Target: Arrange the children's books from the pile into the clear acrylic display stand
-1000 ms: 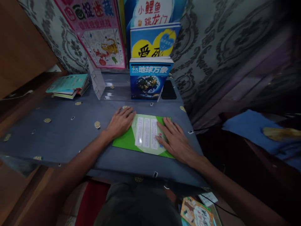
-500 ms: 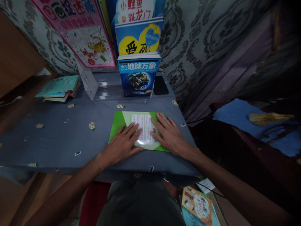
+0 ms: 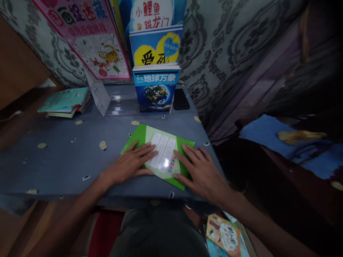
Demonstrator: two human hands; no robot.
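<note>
A green book (image 3: 162,157) with white text panels lies flat on the table, turned at an angle to the front edge. My left hand (image 3: 131,162) rests on its left part, the fingers stretched out across the cover and the thumb near the lower edge. On the right part lies my right hand (image 3: 199,169), fingers spread over the green border and the thumb towards the printed title. Both palms face down, and neither hand grips anything. Parts of the left and right edges are hidden under the hands.
Behind stand upright books, with a blue earth book (image 3: 157,92) in front and a pink book (image 3: 93,46) in a clear holder (image 3: 99,96). A black phone (image 3: 181,99) lies beside them. Stacked books (image 3: 65,100) sit at left; an orange book (image 3: 223,232) lies below the table.
The green book has turned clockwise from square to slanted, its right side coming nearer the front edge. My right hand has moved down with it; my left hand has shifted slightly left.
</note>
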